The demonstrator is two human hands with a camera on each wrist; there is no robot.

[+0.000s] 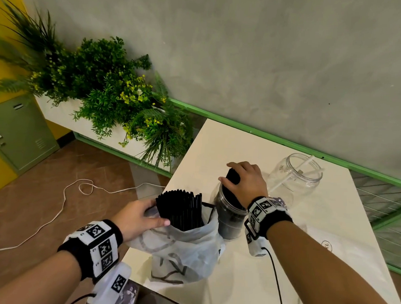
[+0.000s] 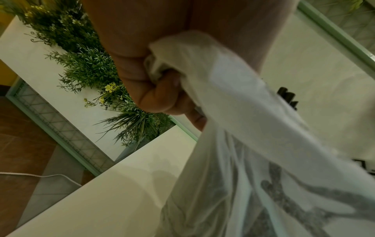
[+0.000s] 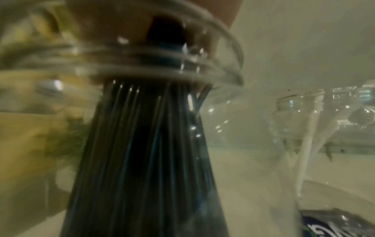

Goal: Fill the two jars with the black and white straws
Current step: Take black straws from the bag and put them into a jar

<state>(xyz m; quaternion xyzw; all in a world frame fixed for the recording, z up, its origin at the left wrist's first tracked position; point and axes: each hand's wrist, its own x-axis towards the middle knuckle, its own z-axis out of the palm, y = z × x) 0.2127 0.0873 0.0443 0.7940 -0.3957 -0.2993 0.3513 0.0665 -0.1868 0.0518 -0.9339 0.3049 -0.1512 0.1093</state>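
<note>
Bag of black straws, jar half-filled

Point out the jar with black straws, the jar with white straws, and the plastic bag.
jar with black straws (image 1: 229,222), head view, its clear side wall.
jar with white straws (image 1: 285,185), head view, its clear wall.
plastic bag (image 1: 190,250), head view, its front.

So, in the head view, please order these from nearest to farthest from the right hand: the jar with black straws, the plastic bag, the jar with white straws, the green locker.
1. Jar with black straws, directly under the right hand.
2. Jar with white straws, just to its right.
3. Plastic bag, left and nearer the person.
4. Green locker, far left.
</note>
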